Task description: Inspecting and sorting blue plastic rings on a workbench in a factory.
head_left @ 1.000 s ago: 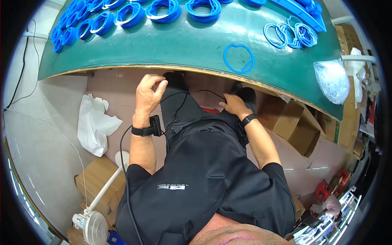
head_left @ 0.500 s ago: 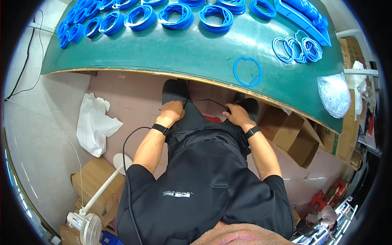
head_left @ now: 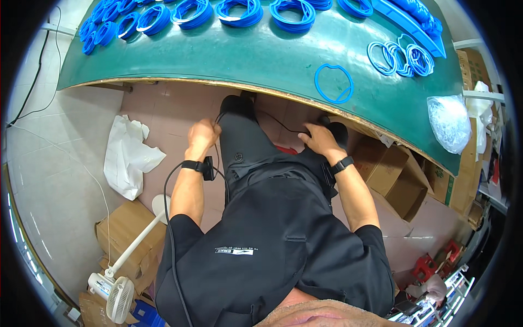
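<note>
Below the table edge, over my lap, a thin black cable point(head_left: 281, 124) runs between my hands, and my left leg hides part of it. My left hand point(head_left: 202, 134) is closed beside my left thigh, with the cable at its fingers. Above my right thigh, my right hand point(head_left: 322, 140) has its thumb and fingers bent together at the cable's other visible stretch. Both wrists wear black bands; a small black box point(head_left: 208, 168) sits on the left one. What lies inside each grip is mostly covered by the fingers.
In front stands a green table point(head_left: 218, 60) with rows of coiled blue rings point(head_left: 238, 13), a single blue loop point(head_left: 316, 83), a blue tray point(head_left: 414, 32) and a clear plastic bag point(head_left: 449, 124). A white fan point(head_left: 119, 301) and cardboard box point(head_left: 131, 234) are left, an open carton point(head_left: 406, 191) right.
My left hand has moved left and slightly up, away from my right hand, drawing the cable with it. My right hand rises a little in the picture. The view has shifted slightly.
</note>
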`<action>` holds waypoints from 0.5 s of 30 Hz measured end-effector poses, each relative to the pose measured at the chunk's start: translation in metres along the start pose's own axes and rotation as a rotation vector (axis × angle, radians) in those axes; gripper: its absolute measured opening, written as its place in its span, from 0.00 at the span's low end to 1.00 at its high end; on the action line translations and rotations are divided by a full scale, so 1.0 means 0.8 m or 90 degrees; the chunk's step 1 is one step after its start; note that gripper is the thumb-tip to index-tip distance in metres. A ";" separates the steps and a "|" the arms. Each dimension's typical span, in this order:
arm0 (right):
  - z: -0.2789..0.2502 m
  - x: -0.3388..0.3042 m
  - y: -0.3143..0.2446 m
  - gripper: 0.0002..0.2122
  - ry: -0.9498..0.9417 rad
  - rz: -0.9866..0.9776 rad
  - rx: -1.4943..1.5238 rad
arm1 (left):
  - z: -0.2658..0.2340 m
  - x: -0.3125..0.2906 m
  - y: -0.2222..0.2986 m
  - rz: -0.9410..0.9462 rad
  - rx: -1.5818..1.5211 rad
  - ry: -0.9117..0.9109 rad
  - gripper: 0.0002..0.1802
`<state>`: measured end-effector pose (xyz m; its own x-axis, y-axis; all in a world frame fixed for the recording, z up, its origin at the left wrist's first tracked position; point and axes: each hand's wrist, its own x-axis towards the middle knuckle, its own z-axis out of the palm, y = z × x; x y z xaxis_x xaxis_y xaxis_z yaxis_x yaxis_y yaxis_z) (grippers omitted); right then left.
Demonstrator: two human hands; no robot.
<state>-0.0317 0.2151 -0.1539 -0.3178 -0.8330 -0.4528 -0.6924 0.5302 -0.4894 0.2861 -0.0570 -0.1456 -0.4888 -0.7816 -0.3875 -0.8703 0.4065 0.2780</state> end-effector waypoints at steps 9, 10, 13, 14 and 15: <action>-0.029 -0.013 -0.031 0.28 0.023 -0.018 0.029 | -0.103 -0.105 -0.021 0.011 -0.219 0.062 0.15; -0.032 -0.014 -0.031 0.28 0.030 -0.024 0.023 | -0.110 -0.118 -0.024 0.009 -0.217 0.065 0.15; -0.039 -0.015 -0.030 0.28 0.046 -0.038 0.013 | -0.133 -0.150 -0.041 -0.015 -0.277 0.106 0.12; -0.040 -0.015 -0.030 0.28 0.053 -0.038 0.011 | -0.140 -0.160 -0.044 -0.016 -0.275 0.109 0.12; -0.042 -0.016 -0.031 0.28 0.059 -0.040 0.008 | -0.147 -0.170 -0.048 -0.007 -0.299 0.099 0.11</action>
<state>-0.0323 0.2072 -0.1114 -0.3329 -0.8755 -0.3501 -0.7045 0.4778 -0.5248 0.3930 -0.0221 0.0001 -0.4339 -0.8607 -0.2663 -0.7371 0.1692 0.6543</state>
